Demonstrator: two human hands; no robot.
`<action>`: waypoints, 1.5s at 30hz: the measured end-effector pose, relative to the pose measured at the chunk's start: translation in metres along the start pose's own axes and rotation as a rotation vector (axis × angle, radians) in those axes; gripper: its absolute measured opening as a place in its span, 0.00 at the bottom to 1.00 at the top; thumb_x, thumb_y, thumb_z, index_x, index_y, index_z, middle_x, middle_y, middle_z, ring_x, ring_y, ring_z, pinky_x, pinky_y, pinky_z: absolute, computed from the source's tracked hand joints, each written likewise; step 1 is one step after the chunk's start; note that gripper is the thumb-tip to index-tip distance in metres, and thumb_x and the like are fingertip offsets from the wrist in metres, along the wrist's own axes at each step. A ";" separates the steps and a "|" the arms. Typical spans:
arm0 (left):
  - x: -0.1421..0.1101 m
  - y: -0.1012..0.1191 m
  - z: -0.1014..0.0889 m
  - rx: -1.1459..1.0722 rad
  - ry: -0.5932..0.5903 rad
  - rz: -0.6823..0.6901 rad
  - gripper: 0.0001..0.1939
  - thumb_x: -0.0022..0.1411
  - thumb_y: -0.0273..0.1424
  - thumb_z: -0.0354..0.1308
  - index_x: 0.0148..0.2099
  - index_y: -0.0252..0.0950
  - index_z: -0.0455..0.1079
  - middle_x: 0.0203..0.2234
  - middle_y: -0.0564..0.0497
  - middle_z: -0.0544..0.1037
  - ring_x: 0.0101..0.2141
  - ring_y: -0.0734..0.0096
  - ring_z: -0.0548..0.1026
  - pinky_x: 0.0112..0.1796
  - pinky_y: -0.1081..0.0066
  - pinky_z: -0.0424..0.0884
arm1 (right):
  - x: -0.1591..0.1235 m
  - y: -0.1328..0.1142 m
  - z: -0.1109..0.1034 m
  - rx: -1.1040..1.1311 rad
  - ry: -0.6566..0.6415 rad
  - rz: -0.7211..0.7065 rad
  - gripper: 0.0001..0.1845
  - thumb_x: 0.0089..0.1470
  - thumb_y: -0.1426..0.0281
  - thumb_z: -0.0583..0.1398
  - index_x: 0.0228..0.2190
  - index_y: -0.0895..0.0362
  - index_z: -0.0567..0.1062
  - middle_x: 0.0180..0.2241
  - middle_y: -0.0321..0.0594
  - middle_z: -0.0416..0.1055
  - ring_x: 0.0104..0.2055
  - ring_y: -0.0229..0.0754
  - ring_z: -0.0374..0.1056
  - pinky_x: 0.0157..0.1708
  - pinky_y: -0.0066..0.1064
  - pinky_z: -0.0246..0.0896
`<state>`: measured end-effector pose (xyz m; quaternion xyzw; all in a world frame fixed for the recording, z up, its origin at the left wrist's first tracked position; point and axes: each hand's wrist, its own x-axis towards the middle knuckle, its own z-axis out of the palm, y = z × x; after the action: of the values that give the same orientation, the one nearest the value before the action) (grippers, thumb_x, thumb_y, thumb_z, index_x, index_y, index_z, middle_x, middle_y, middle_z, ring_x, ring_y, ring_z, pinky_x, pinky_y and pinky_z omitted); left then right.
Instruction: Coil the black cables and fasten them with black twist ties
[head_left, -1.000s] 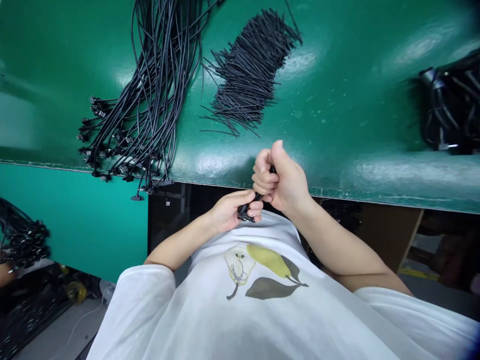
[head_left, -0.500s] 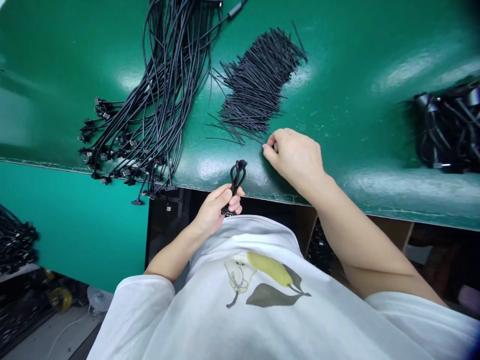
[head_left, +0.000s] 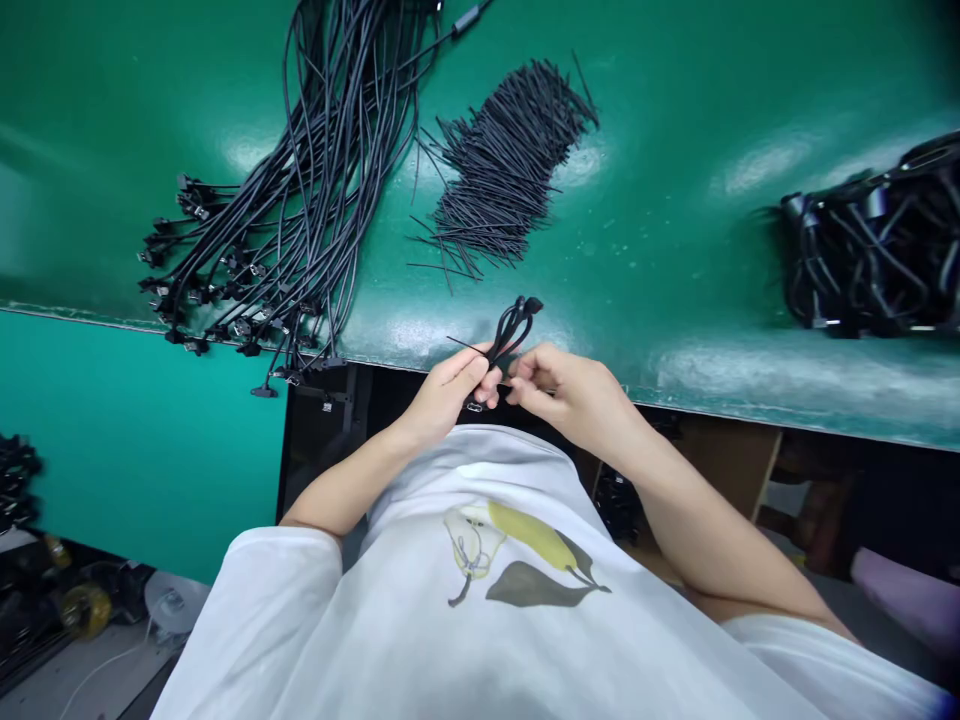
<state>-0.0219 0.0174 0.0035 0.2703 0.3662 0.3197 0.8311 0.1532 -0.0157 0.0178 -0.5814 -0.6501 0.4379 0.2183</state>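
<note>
My left hand point(head_left: 457, 390) is closed round a folded black cable point(head_left: 512, 325), its loops and one plug standing up above the fingers. A metal connector point(head_left: 474, 406) shows below them. A thin black twist tie point(head_left: 465, 344) crosses the cable and sticks out to the left. My right hand point(head_left: 559, 385) is beside the cable on the right, fingers curled at the tie's other end, which is mostly hidden. Beyond the hands lies a pile of black twist ties point(head_left: 510, 160) on the green table point(head_left: 660, 200).
Long loose black cables point(head_left: 337, 190) spread over the table at the left, plugs near the front edge. Bundled black cables point(head_left: 877, 245) lie at the right. More black cables point(head_left: 15, 485) are at the far left, beside a lower green surface point(head_left: 150, 440).
My right hand has come back from the twist tie pile to the folded cable, bringing one tie. My left hand has moved slightly up and right with the cable.
</note>
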 end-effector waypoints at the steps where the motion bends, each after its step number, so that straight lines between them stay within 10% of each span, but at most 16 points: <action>1: 0.001 -0.002 -0.001 0.036 0.017 0.035 0.24 0.58 0.45 0.65 0.48 0.31 0.73 0.23 0.57 0.64 0.23 0.80 0.61 0.29 0.73 0.64 | 0.001 0.000 0.003 -0.023 0.029 -0.054 0.03 0.58 0.69 0.56 0.36 0.55 0.69 0.29 0.35 0.73 0.29 0.37 0.69 0.30 0.28 0.58; 9: -0.001 -0.012 -0.012 0.446 0.154 0.202 0.19 0.66 0.37 0.56 0.54 0.33 0.74 0.25 0.56 0.70 0.25 0.78 0.67 0.33 0.74 0.65 | 0.011 -0.001 0.012 -0.713 0.277 -0.494 0.14 0.65 0.74 0.50 0.33 0.58 0.74 0.28 0.42 0.69 0.30 0.43 0.62 0.31 0.36 0.54; 16: -0.003 0.001 -0.010 0.585 0.092 0.137 0.18 0.63 0.33 0.57 0.53 0.35 0.76 0.26 0.53 0.75 0.26 0.72 0.69 0.34 0.73 0.67 | 0.019 -0.014 -0.006 -0.860 0.158 -1.008 0.14 0.66 0.78 0.49 0.38 0.59 0.74 0.46 0.47 0.74 0.45 0.43 0.66 0.38 0.36 0.56; 28: -0.004 0.015 -0.004 0.463 -0.012 -0.089 0.15 0.57 0.38 0.62 0.25 0.35 0.63 0.19 0.57 0.66 0.24 0.76 0.64 0.29 0.74 0.63 | 0.019 -0.025 -0.018 -1.133 0.158 -1.023 0.18 0.69 0.74 0.45 0.34 0.61 0.71 0.30 0.41 0.67 0.32 0.41 0.64 0.32 0.34 0.53; 39: 0.002 0.013 0.006 0.404 0.136 -0.248 0.17 0.44 0.36 0.71 0.37 0.34 0.76 0.27 0.53 0.79 0.31 0.69 0.75 0.34 0.72 0.72 | 0.026 -0.035 -0.015 -1.418 -0.099 -0.947 0.24 0.63 0.83 0.44 0.33 0.60 0.78 0.35 0.47 0.76 0.34 0.44 0.70 0.30 0.36 0.52; 45: -0.001 0.005 0.013 0.282 0.354 -0.128 0.19 0.50 0.38 0.69 0.45 0.39 0.78 0.35 0.53 0.81 0.38 0.70 0.77 0.37 0.75 0.72 | 0.033 -0.029 -0.017 -0.925 -0.203 -0.612 0.19 0.65 0.75 0.48 0.38 0.62 0.78 0.37 0.48 0.78 0.38 0.47 0.73 0.29 0.37 0.54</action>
<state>-0.0145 0.0173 0.0152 0.2994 0.5638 0.2544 0.7265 0.1429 0.0226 0.0427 -0.3564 -0.9311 0.0776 -0.0061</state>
